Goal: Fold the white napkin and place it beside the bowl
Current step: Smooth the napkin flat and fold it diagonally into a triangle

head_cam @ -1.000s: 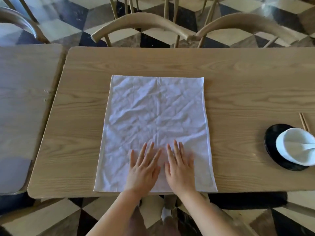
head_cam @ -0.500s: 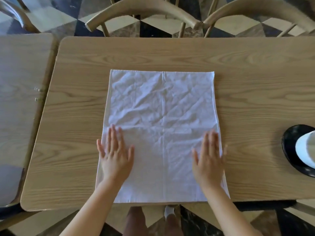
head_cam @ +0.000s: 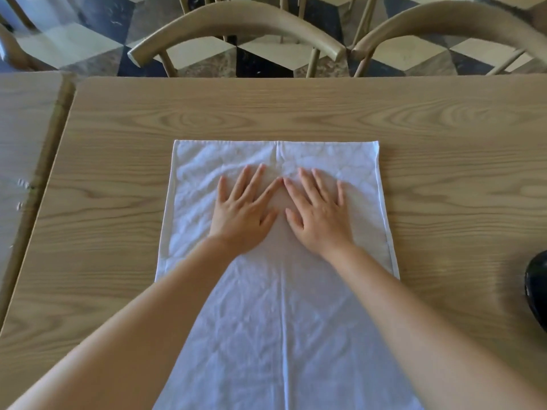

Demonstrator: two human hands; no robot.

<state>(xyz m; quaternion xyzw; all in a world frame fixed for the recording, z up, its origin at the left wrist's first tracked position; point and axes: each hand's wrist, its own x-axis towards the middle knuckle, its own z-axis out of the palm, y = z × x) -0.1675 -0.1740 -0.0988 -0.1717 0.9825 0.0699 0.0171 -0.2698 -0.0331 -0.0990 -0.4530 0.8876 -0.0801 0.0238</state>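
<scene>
The white napkin [head_cam: 278,321] lies spread flat on the wooden table [head_cam: 296,113], creased, with a fold line down its middle. My left hand [head_cam: 244,211] and my right hand [head_cam: 318,214] rest palm down on its far half, side by side, fingers spread, index fingertips almost touching. Neither hand holds anything. At the right edge of the view only a sliver of the black plate [head_cam: 537,288] shows; the bowl on it is out of view.
Two curved wooden chair backs [head_cam: 236,22] [head_cam: 444,19] stand behind the table's far edge. A second table [head_cam: 26,137] adjoins on the left. The floor is patterned in black and cream tiles.
Both hands moved from the napkin's near side edges to its far middle and now lie together. The view shifted closer, so the bowl slid out of frame.
</scene>
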